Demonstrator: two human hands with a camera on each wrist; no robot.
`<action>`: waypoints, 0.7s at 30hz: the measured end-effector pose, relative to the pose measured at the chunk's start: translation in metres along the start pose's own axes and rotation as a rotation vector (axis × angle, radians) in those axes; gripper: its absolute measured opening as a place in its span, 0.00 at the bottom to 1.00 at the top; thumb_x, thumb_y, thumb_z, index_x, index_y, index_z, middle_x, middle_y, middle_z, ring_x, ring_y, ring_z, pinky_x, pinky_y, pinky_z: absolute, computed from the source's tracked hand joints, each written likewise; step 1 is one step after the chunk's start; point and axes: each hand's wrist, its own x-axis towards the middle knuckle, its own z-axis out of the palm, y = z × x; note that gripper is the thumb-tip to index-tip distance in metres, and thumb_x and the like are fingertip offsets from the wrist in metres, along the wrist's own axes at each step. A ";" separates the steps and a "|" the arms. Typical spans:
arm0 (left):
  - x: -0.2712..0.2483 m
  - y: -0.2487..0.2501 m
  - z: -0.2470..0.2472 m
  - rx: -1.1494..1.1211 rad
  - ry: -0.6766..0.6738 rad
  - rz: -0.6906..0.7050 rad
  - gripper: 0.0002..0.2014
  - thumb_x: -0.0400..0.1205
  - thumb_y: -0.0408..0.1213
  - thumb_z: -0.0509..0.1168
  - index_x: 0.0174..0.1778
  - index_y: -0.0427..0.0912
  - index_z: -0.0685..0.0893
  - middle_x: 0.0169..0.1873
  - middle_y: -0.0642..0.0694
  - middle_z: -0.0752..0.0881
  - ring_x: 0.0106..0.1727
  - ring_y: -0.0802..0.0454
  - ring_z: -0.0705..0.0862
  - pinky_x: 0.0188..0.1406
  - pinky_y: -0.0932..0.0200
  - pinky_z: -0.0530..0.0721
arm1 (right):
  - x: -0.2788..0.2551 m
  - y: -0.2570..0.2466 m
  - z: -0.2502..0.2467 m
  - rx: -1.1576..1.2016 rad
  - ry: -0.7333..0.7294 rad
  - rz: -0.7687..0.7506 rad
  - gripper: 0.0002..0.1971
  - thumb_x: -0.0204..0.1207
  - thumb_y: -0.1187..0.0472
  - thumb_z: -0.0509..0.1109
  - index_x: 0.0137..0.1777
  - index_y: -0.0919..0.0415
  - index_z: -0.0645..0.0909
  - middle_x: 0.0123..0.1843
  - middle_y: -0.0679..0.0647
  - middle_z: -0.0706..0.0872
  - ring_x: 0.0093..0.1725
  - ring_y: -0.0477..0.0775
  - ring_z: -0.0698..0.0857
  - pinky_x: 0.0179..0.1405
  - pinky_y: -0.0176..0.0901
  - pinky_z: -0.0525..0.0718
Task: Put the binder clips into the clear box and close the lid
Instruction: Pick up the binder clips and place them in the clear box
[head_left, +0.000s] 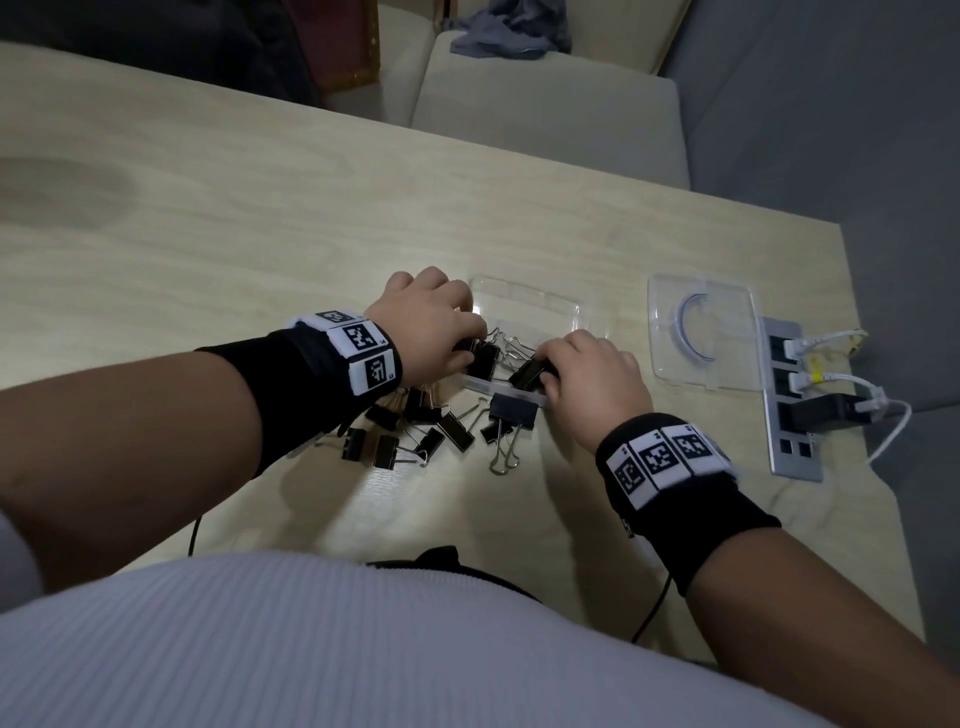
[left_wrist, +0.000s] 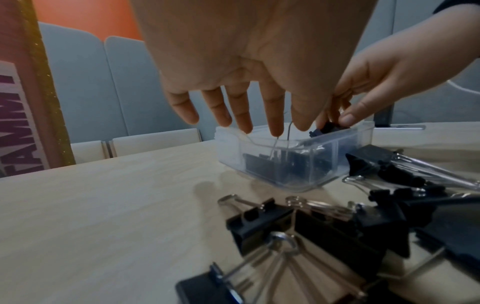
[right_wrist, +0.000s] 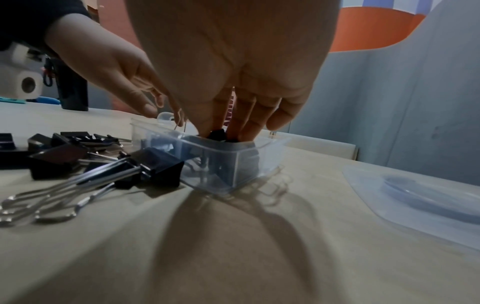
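Note:
The clear box (head_left: 524, 293) stands open at mid-table, with several black binder clips inside it (left_wrist: 275, 166). My left hand (head_left: 470, 332) reaches down over the box's left side and pinches the wire handles of a clip (left_wrist: 288, 133) that hangs into the box. My right hand (head_left: 550, 371) pinches a black clip (head_left: 530, 373) at the near right rim, its fingertips dipping into the box (right_wrist: 223, 132). Several loose clips (head_left: 447, 431) lie on the table in front of the box. The clear lid (head_left: 727, 304) lies flat to the right.
A grey power strip (head_left: 792, 410) with plugs and white cables sits by the table's right edge, just past the lid. A black cable runs off the near edge by my body. Chairs stand beyond the far edge. A paper roll (right_wrist: 23, 84) stands far left.

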 end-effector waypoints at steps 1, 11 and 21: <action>-0.001 0.002 0.000 0.000 0.014 0.017 0.17 0.79 0.53 0.63 0.63 0.56 0.81 0.65 0.51 0.79 0.69 0.43 0.72 0.64 0.43 0.70 | -0.001 -0.002 0.001 -0.003 0.017 -0.001 0.13 0.79 0.57 0.62 0.63 0.51 0.77 0.58 0.52 0.81 0.58 0.58 0.78 0.58 0.55 0.74; -0.011 0.005 0.013 0.027 -0.011 0.201 0.20 0.83 0.50 0.57 0.71 0.55 0.78 0.67 0.58 0.83 0.72 0.50 0.75 0.62 0.46 0.68 | -0.043 -0.022 0.021 0.018 0.006 -0.215 0.15 0.73 0.49 0.68 0.57 0.52 0.81 0.53 0.50 0.84 0.54 0.57 0.81 0.56 0.53 0.77; -0.011 -0.001 0.007 0.044 0.010 0.183 0.20 0.82 0.52 0.58 0.69 0.54 0.78 0.65 0.54 0.82 0.71 0.48 0.74 0.65 0.45 0.68 | -0.052 -0.024 0.035 0.071 -0.225 -0.080 0.30 0.72 0.58 0.69 0.73 0.52 0.62 0.68 0.58 0.71 0.54 0.63 0.82 0.46 0.56 0.86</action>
